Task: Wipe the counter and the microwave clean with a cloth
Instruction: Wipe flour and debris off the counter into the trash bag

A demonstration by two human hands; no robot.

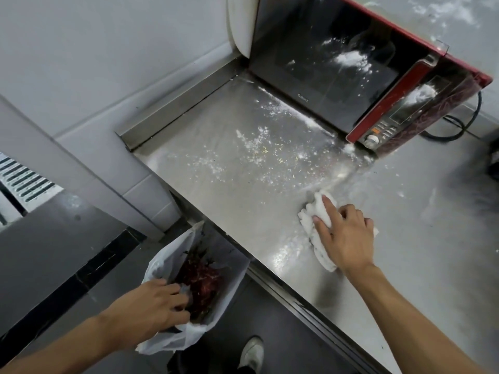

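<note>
I see the stainless steel counter (216, 211) filling the middle of the frame. The red and black microwave (337, 85) stands on it at upper right, its door smeared white, so I judge it not yet wiped. At lower left my left hand (154, 306) grips the rim of a plastic bag (172, 255) of red scraps held just below the counter edge, likely to catch sweepings. At centre right my right hand (348, 238) presses the bunched white cloth (320, 209) on the counter, index finger straight, the others curled into it, placed to push the white powder (256, 149) toward the bag
</note>
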